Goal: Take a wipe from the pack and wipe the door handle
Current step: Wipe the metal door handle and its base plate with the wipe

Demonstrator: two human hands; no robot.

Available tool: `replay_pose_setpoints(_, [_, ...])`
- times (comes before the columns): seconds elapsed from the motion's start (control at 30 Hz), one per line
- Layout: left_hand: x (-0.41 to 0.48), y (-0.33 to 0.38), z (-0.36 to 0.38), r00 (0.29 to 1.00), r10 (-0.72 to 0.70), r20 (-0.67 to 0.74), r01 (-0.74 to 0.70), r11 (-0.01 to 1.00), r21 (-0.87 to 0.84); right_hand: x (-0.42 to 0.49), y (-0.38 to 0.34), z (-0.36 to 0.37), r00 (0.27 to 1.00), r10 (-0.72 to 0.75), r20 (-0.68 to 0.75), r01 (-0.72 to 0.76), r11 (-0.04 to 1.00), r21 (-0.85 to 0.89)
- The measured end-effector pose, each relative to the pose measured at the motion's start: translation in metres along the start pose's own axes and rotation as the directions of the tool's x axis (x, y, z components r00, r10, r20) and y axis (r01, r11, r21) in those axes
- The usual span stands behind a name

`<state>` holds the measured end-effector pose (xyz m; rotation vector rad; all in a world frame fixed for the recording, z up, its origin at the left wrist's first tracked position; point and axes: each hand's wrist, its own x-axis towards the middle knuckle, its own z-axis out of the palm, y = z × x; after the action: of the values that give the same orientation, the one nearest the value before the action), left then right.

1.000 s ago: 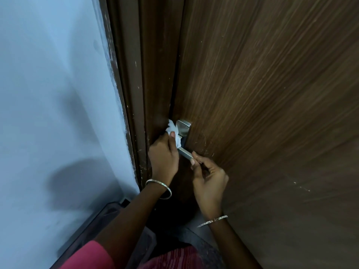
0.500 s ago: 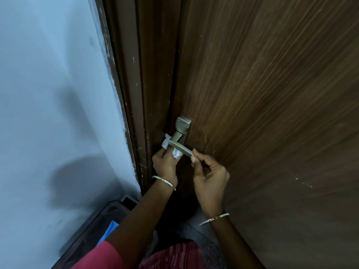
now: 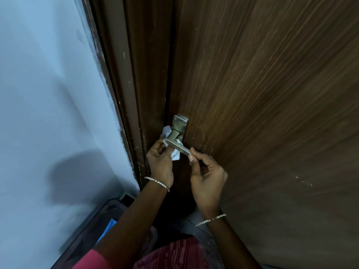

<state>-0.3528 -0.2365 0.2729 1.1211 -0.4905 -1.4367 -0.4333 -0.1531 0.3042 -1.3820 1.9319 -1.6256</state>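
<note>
A brushed metal lever door handle (image 3: 177, 143) juts from a square plate (image 3: 180, 123) on the brown wooden door (image 3: 262, 103). My left hand (image 3: 160, 162) is shut on a crumpled white wipe (image 3: 175, 154), pressed under and behind the lever near its bend; part of the wipe (image 3: 166, 132) shows above the lever. My right hand (image 3: 206, 177) pinches the free end of the lever between thumb and fingertips. The wipe pack is not clearly in view.
The dark brown door frame (image 3: 132, 84) runs up on the left of the door, beside a pale blue wall (image 3: 48, 94). Low at the left there is a dark surface (image 3: 93, 226) with something blue (image 3: 108, 228) on it.
My left hand with the wipe has gone down from the handle plate to under the lever. The lever and plate now show bare. My right hand stays on the lever's end.
</note>
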Motion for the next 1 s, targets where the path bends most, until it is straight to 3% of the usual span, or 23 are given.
replay_pose_setpoints(0.33, [-0.01,0.007,-0.002,0.973,-0.153,0.173,0.156,0.988,-0.004,0.001,0.004,0.001,1.0,-0.008,0.007,0.007,0.999,0.033])
replay_pose_setpoints(0.53, [-0.011,0.022,-0.018,0.934,-0.271,0.234,0.3,0.949,-0.097,0.002,0.013,0.002,1.0,-0.004,0.023,0.004,0.999,0.042])
replay_pose_setpoints(0.7, [-0.024,0.025,-0.017,0.913,-0.321,0.252,0.349,0.934,-0.074,0.004,0.018,-0.004,0.987,0.111,0.115,-0.13,0.974,0.184])
replay_pose_setpoints(0.77, [-0.029,0.024,-0.015,0.903,-0.332,0.272,0.359,0.932,-0.055,0.004,0.019,-0.009,0.963,0.176,0.203,-0.24,0.903,0.357])
replay_pose_setpoints(0.87, [-0.038,0.023,-0.01,0.882,-0.368,0.294,0.386,0.922,-0.006,0.001,0.019,-0.017,0.912,0.35,0.215,-0.407,0.702,0.584])
replay_pose_setpoints(1.0, [-0.053,0.019,-0.006,0.823,-0.414,0.388,0.43,0.902,0.051,0.005,0.014,-0.022,0.757,0.542,0.366,-0.626,0.441,0.643])
